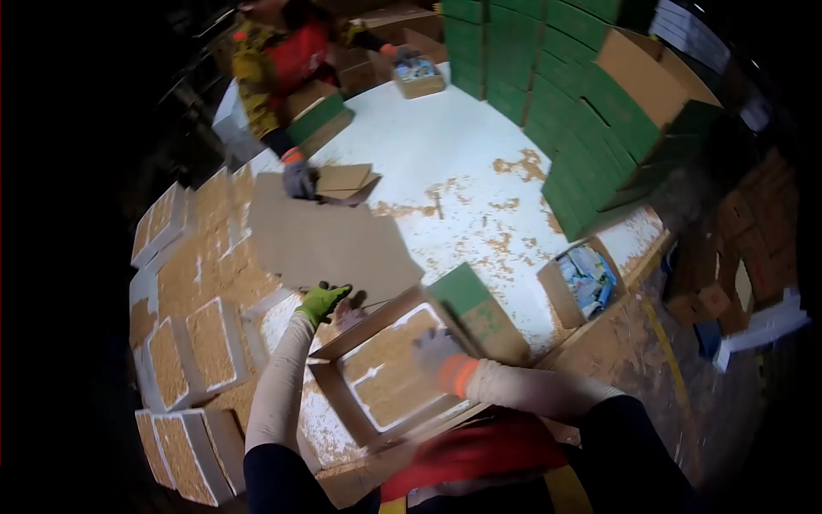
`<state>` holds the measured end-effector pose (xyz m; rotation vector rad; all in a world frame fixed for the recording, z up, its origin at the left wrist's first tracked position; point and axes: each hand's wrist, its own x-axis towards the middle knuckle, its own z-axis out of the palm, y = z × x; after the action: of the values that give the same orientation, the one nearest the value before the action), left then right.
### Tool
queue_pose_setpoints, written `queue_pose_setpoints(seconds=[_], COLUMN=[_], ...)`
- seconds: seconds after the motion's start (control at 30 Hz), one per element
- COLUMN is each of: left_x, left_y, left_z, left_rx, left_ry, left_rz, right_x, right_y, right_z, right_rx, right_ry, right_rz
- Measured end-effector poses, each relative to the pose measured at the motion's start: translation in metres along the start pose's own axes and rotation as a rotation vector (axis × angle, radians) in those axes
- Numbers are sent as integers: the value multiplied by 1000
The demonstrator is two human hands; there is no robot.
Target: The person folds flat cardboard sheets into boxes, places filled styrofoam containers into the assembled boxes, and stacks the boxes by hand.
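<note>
My left hand (324,301), in a green glove, has its fingers spread at the near edge of a large flat cardboard sheet (334,236); whether it touches the sheet I cannot tell. In front of me stands an open cardboard box (336,403). Inside it sits a white-edged block (394,364) whose top is coated with brown, sawdust-like material. My right hand (441,355), in a grey glove with an orange cuff, is over the right part of this block, smeared by motion. Beside the box, a green and brown cardboard flap (479,317) lies on the table.
White blocks with brown tops (212,343) crowd the left side. Stacked green boxes (591,128) rise at the right back. A box of blue-and-white packets (588,278) stands at the right edge. Across the white table (411,146), a co-worker's gloved hand (300,178) rests on cardboard.
</note>
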<state>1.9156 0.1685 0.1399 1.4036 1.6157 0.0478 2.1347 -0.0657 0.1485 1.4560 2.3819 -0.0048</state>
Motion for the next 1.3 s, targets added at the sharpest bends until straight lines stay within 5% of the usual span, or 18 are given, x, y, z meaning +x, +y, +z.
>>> queue_pose_setpoints(seconds=[0.1,0.2,0.27,0.33,0.37,0.4,0.57,0.63,0.8,0.83,0.93,0.97,1.03,1.1,1.13,1.27,1.3], left_x=[43,92,117,108,124,160,87,88,102,94,67,69,36,-12,-28,-189,-222], left_y=[30,15,-2,-16,-41,-76,29,41,31,33,62,61,74,74,54,46,27], left_z=[21,39,32,37,37,36,54,80,84,76,60,54,38,17,11,6,21], left_rx=[-49,-102,487,-2,0,-452,-222,209,504,508,575,576,543,462,367,663,809], left_ry=[-97,-175,-169,53,57,-211,-123,192,339,308,236,161,279,480,676,848,717], left_rz=[-247,-151,125,-74,-73,-5,-138,-112,-33,-52,-65,-42,42,254,624,1122,1124], right_x=[-54,-125,-163,-203,-220,-222,-181,-179,-189,-179,-119,-108,-87,-54,-43,-55,-62], right_y=[37,119,175,225,249,261,277,280,262,251,184,151,95,65,54,66,81], right_z=[-44,-66,-4,46,107,107,149,167,95,75,8,-16,-45,-51,-53,-31,-20], right_rx=[615,965,883,989,738,678,697,622,85,350,990,749,770,623,470,1429,1200], right_ry=[477,476,742,1021,758,766,579,599,561,761,1210,1155,882,693,514,1051,1032], right_rz=[-14,27,420,911,1156,1192,1172,1312,1166,1125,535,399,44,26,20,410,497])
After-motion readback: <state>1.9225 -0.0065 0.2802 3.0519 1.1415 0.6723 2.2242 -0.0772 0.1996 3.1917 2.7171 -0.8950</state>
